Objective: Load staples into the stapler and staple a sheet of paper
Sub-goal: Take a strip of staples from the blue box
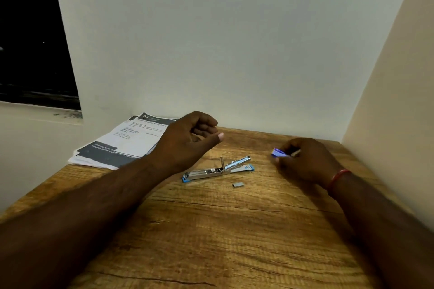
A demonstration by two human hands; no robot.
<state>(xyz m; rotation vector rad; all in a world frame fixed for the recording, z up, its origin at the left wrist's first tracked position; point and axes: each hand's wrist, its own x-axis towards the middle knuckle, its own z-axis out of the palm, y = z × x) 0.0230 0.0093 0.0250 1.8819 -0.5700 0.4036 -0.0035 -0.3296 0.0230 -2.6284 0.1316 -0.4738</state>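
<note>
While the left hand (185, 141) hung above the wooden table (211, 230), its fingers were loosely curled toward the palm and the thumb reached out to the right. Nothing could be seen between them. Just below and to the right of that thumb tip lay the stapler (218, 170), apart from the hand. It was swung fully open and lay almost flat on the wood, its silver magazine channel facing up and its blue-trimmed ends pointing away from each other. A thin metal part stood up near its middle.

A short grey strip of staples (238, 185) lay loose on the table on the near side of the stapler. It was just beside the stapler, not touching it, and roughly midway between the fingers of the two hands.

The right hand (305, 162) rested low over the table, well to the right of the stapler. Its fingers and thumb were curled round a small blue box (278, 152), whose left end stuck out past the fingertips. A pale sliver showed beside the box among the fingers, too blurred to identify. A red thread bracelet (338, 179) circled the right wrist.

Behind the left hand's knuckles, at the far left corner of the table, sat a loose stack of printed papers (122, 145) with dark header bands, partly hidden by the hand and forearm. It was well apart from the right hand's fingers.
</note>
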